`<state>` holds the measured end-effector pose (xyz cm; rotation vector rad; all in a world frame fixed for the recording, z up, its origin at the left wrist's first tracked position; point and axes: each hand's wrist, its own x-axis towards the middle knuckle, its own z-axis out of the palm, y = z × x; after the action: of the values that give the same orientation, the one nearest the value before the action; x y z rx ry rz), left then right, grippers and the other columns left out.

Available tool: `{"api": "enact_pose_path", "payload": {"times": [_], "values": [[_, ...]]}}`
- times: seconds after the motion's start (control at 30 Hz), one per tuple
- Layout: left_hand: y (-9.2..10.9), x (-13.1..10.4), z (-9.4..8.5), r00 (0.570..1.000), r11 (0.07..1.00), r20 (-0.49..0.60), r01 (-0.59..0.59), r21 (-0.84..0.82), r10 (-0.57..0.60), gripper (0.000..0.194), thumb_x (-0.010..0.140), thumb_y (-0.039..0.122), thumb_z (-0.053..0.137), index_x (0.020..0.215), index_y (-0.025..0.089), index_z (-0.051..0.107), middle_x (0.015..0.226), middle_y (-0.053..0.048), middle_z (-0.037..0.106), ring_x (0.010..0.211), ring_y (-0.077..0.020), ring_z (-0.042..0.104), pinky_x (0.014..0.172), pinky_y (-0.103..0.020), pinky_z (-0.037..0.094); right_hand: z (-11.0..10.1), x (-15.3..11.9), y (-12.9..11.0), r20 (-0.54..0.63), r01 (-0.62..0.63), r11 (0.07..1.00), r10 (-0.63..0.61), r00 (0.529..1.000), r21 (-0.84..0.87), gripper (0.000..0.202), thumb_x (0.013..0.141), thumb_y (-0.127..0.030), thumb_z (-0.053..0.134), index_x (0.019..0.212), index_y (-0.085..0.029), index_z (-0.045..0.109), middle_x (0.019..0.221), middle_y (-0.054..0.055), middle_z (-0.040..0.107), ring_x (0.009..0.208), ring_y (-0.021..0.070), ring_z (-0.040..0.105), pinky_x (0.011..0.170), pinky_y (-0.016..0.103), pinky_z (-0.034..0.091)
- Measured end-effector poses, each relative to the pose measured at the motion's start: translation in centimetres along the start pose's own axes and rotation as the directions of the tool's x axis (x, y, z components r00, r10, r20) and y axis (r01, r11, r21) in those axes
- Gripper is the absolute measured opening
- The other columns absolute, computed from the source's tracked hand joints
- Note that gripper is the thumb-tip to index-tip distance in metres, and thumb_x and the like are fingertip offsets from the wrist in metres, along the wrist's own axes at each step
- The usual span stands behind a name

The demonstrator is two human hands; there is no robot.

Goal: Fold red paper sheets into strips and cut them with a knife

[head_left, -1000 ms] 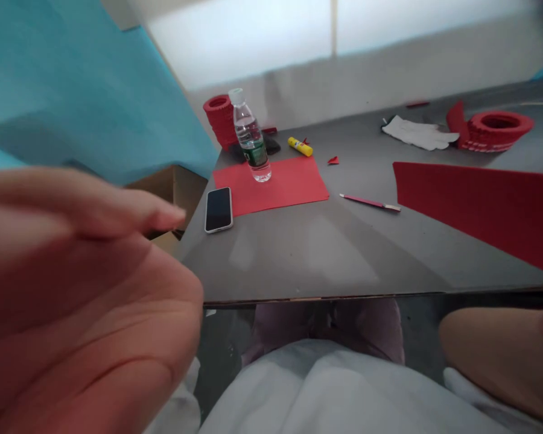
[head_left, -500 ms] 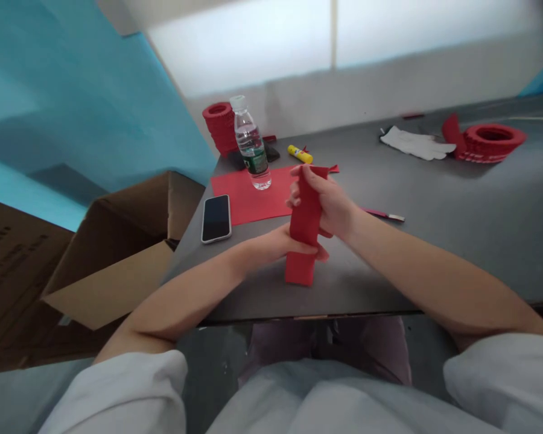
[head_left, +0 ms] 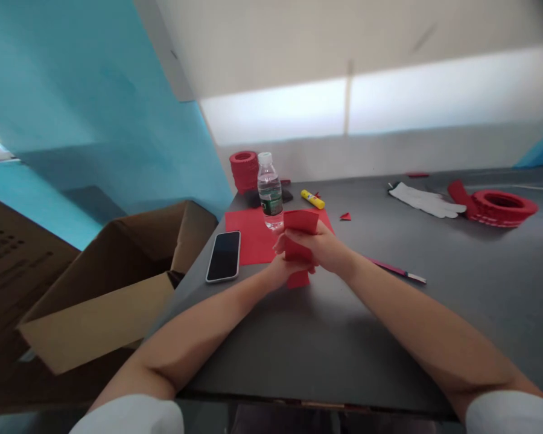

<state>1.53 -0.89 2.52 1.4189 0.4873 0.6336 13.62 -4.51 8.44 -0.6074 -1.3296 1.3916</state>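
Observation:
Both my hands are closed around a folded strip of red paper [head_left: 301, 221], which stands upright between them over the table. My left hand [head_left: 284, 270] grips its lower part, and the strip's bottom end sticks out below the fingers. Higher up, my right hand [head_left: 322, 246] holds it with the thumb across the near face. Just behind them lies a red paper sheet [head_left: 256, 241] with a water bottle [head_left: 270, 196] standing on it. A slim pink-handled tool [head_left: 396, 268] with a silvery tip rests to the right, partly behind my right forearm.
A phone [head_left: 224, 256] lies left of the sheet. Behind are a yellow glue stick [head_left: 313, 199], a red scrap [head_left: 345, 216] and a stack of red rings [head_left: 244, 170]. White gloves [head_left: 428, 200] and more red rings [head_left: 502, 208] sit right. An open cardboard box [head_left: 99, 319] stands left.
My view has tilted upward, so the table appears lower. The paper strip's top now leans toward me and looks shorter. Both hands keep hold of it.

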Motion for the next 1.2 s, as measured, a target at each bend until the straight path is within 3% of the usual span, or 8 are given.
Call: {"api": "enact_pose_path", "payload": {"times": [0.33, 0.5, 0.63, 0.73, 0.93, 1.1, 1.2], "values": [[-0.6, -0.6, 0.6, 0.995, 1.000, 0.096, -0.006, -0.025, 0.008, 0.021, 0.069, 0.032, 0.071, 0.075, 0.013, 0.066, 0.070, -0.003, 0.064, 0.068, -0.0140, 0.060, 0.068, -0.026, 0.049, 0.8, -0.7, -1.3, 0.000, -0.071, 0.996, 0.071, 0.997, 0.053, 0.032, 0.085, -0.045, 0.057, 0.096, -0.017, 0.067, 0.074, 0.004, 0.067, 0.067, 0.0137, 0.063, 0.060, 0.025, 0.051], [0.1, 0.2, 0.8, 0.996, 0.999, 0.086, 0.028, -0.034, -0.025, 0.028, 0.064, 0.037, 0.075, 0.076, 0.012, 0.067, 0.069, -0.004, 0.063, 0.065, -0.0136, 0.059, 0.064, -0.026, 0.047, 0.4, -0.5, -1.8, 0.005, -0.024, 0.999, 0.024, 1.000, 0.041, 0.038, 0.085, -0.052, 0.053, 0.096, -0.018, 0.068, 0.077, 0.005, 0.069, 0.073, 0.0162, 0.066, 0.067, 0.028, 0.053], [0.1, 1.2, 0.4, 0.997, 0.997, 0.067, 0.048, -0.053, -0.044, 0.033, 0.060, 0.038, 0.078, 0.076, 0.011, 0.067, 0.069, -0.004, 0.062, 0.064, -0.0129, 0.059, 0.064, -0.027, 0.046, -0.9, 0.0, -1.3, -0.004, 0.012, 1.000, -0.012, 1.000, -0.004, 0.034, 0.081, -0.048, 0.061, 0.095, -0.018, 0.068, 0.079, 0.005, 0.069, 0.078, 0.0173, 0.066, 0.075, 0.032, 0.053], [-0.2, 1.3, 0.4, 0.996, 0.995, 0.067, 0.063, -0.073, -0.058, 0.034, 0.060, 0.038, 0.078, 0.078, 0.011, 0.067, 0.068, -0.004, 0.062, 0.064, -0.0130, 0.058, 0.064, -0.027, 0.046, -1.4, 0.2, -0.7, -0.016, -0.006, 1.000, 0.006, 1.000, 0.003, 0.032, 0.080, -0.046, 0.063, 0.092, -0.017, 0.067, 0.078, 0.005, 0.069, 0.075, 0.0164, 0.065, 0.070, 0.030, 0.053], [-0.1, 0.7, 1.0, 0.990, 0.989, 0.102, 0.108, -0.098, -0.098, 0.034, 0.057, 0.038, 0.079, 0.068, 0.011, 0.063, 0.058, -0.001, 0.057, 0.055, -0.0113, 0.055, 0.061, -0.028, 0.047, -0.7, 0.0, -0.2, -0.005, 0.003, 0.998, -0.002, 1.000, 0.059, 0.025, 0.083, -0.041, 0.061, 0.089, -0.017, 0.065, 0.069, 0.001, 0.063, 0.063, 0.0119, 0.060, 0.059, 0.025, 0.050], [1.0, -0.3, 1.6, 0.981, 0.980, 0.150, 0.143, -0.135, -0.122, 0.040, 0.055, 0.043, 0.077, 0.075, 0.012, 0.063, 0.068, -0.006, 0.063, 0.065, -0.0171, 0.060, 0.064, -0.030, 0.048, -0.2, -0.1, -0.5, -0.030, -0.014, 0.989, 0.018, 0.999, 0.147, 0.022, 0.083, -0.039, 0.061, 0.090, -0.018, 0.064, 0.065, -0.002, 0.058, 0.060, 0.0096, 0.056, 0.059, 0.023, 0.048], [1.2, -0.6, 1.8, 0.975, 0.979, 0.169, 0.168, -0.116, -0.147, 0.040, 0.058, 0.048, 0.072, 0.073, 0.013, 0.061, 0.054, -0.001, 0.055, 0.052, -0.0134, 0.054, 0.058, -0.030, 0.047, 0.0, -0.3, -0.8, -0.040, -0.027, 0.984, 0.034, 0.999, 0.174, 0.022, 0.083, -0.040, 0.061, 0.090, -0.019, 0.064, 0.064, -0.003, 0.056, 0.058, 0.0087, 0.054, 0.059, 0.022, 0.048]]}}
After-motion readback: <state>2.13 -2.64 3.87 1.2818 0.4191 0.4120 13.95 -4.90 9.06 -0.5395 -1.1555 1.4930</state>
